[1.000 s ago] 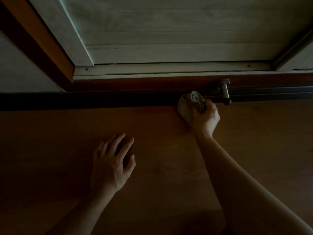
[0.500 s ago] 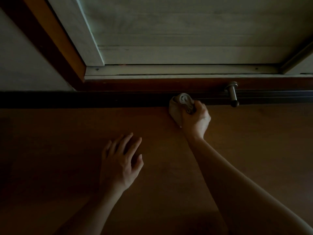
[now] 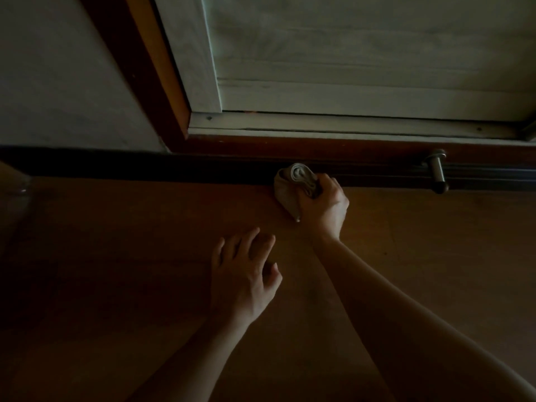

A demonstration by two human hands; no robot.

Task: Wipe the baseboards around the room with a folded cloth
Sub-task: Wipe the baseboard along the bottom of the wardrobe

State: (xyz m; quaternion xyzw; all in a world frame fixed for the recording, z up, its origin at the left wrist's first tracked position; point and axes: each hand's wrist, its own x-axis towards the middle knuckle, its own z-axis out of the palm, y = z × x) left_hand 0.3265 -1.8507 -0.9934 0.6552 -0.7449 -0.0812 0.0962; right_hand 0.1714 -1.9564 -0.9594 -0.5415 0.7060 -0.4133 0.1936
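Note:
A dark baseboard (image 3: 145, 168) runs across the view where the brown floor meets the wall and door frame. My right hand (image 3: 324, 207) grips a folded beige cloth (image 3: 291, 184) and holds it against the baseboard below the door sill. My left hand (image 3: 243, 274) rests on the floor nearer to me, fingers spread and loosely bent, holding nothing.
A metal door stop (image 3: 436, 171) sticks out of the baseboard to the right of the cloth. Above it are a pale door (image 3: 348, 53) and a brown door frame (image 3: 145, 68). A grey wall (image 3: 58, 82) fills the upper left. The wooden floor (image 3: 116, 256) is dim.
My right hand has slid the cloth leftwards along the baseboard, away from the door stop. My left hand has stayed on the floor. The camera view has shifted left.

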